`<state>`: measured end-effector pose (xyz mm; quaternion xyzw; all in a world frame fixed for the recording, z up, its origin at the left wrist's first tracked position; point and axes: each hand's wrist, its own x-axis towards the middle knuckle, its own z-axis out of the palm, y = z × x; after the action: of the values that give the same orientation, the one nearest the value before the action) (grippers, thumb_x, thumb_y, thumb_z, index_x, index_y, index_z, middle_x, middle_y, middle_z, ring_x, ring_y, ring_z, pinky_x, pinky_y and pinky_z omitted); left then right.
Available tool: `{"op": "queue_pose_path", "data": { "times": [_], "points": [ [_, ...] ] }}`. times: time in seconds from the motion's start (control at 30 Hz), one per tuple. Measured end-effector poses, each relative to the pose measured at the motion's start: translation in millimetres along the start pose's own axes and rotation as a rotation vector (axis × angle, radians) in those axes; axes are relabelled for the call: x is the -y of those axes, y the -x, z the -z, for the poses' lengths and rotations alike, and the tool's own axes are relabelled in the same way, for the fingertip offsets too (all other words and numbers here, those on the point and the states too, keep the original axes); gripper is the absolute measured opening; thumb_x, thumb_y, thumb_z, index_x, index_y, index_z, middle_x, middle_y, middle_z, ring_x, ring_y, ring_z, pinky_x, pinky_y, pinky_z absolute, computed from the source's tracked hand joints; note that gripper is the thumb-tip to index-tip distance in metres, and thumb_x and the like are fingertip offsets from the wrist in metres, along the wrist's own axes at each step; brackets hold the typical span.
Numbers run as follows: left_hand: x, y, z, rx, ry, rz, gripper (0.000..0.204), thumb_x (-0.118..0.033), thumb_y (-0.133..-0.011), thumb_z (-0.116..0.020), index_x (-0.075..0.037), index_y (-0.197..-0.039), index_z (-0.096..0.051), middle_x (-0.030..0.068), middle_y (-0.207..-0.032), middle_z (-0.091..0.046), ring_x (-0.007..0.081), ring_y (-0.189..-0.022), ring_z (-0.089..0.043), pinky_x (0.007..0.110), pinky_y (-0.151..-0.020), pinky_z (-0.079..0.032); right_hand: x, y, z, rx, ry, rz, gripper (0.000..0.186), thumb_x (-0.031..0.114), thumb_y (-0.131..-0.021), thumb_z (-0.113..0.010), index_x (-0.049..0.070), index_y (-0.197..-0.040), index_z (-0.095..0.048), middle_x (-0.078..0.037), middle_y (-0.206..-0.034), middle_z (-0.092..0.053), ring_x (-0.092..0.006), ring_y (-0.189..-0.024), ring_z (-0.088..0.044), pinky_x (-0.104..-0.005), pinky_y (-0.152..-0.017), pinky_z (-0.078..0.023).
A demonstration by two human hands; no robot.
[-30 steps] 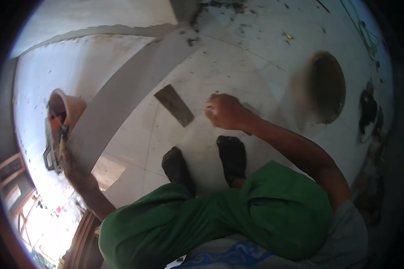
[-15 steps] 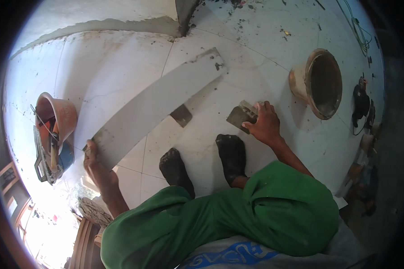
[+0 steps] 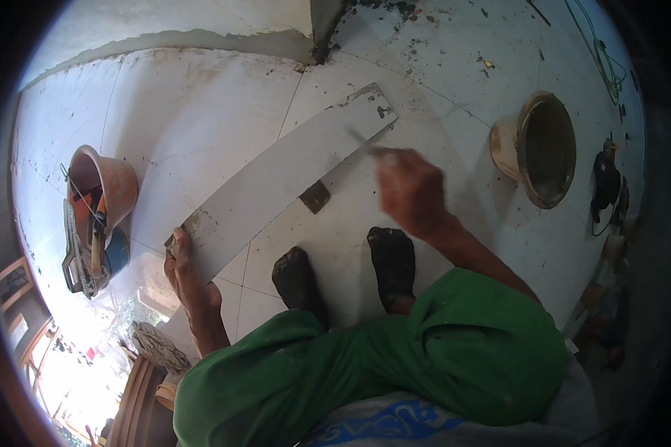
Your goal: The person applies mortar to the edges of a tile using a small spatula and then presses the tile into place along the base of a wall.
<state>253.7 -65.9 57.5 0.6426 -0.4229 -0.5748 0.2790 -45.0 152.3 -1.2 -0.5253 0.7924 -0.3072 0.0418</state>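
A long pale board [image 3: 291, 175] lies slantwise across the tiled floor [image 3: 455, 268], its near end by the person's left side and its far end pointing away to the right. Grey, mortar-like patches crust both of its ends. The left hand [image 3: 190, 274] grips the near end of the board, thumb laid over the upper face. The right hand [image 3: 411, 192] is closed on a thin flat blade [image 3: 359, 138] just off the board's right-hand edge, near the far end (both are blurred, and I cannot tell whether the blade touches the surface).

A dark, flat rectangular piece [image 3: 315, 197] pokes out from beneath the board's right-hand edge, about midway along it. To the left of the board, well apart, sits a reddish bucket [image 3: 119, 185], with a tool with a wooden handle [image 3: 96, 249] leaning at its mouth. To the right of the board, beyond the right hand, is a mud-smeared tub [image 3: 506, 147], and farther right of the board lies a black corded thing [image 3: 605, 179]. Two dark-socked feet [image 3: 298, 281] stand on the near side of the board. Past its far end, dark crumbs litter the floor.
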Motion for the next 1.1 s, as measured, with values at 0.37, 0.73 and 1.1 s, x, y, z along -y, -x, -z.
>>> {"op": "queue_pose_path", "data": {
  "times": [0.37,0.73,1.1],
  "points": [
    [1,3,-4,0.078,0.039,-0.050,0.030,-0.035,-0.104,-0.070,-0.006,-0.113,-0.068,0.0034,-0.102,-0.069,0.0137,-0.093,-0.065,0.032,-0.087,-0.053,-34,-64,-40,0.028,0.234,-0.039,0.001,0.005,-0.086,-0.065,0.005,-0.086,-0.064,-0.014,-0.082,-0.064,-0.0315,-0.074,-0.065,-0.0443,-0.059,-0.055],
    [7,-9,10,0.085,0.018,-0.025,0.030,-0.035,-0.105,-0.070,-0.006,-0.112,-0.068,0.0036,-0.098,-0.070,0.0128,-0.084,-0.066,0.030,-0.080,-0.055,-34,-64,-44,0.103,0.224,-0.021,0.007,0.010,-0.083,-0.064,0.003,-0.085,-0.064,-0.016,-0.078,-0.066,-0.0353,-0.074,-0.069,-0.0480,-0.067,-0.057],
    [4,-4,1,0.108,0.070,-0.041,0.027,-0.031,-0.105,-0.068,-0.004,-0.112,-0.068,0.0045,-0.099,-0.070,0.0124,-0.086,-0.066,0.030,-0.081,-0.057,-47,-70,-39,0.066,0.197,-0.009,0.017,0.013,-0.093,-0.065,0.004,-0.079,-0.066,-0.020,-0.072,-0.064,-0.0408,-0.068,-0.069,-0.0521,-0.065,-0.054]
  ]
}}
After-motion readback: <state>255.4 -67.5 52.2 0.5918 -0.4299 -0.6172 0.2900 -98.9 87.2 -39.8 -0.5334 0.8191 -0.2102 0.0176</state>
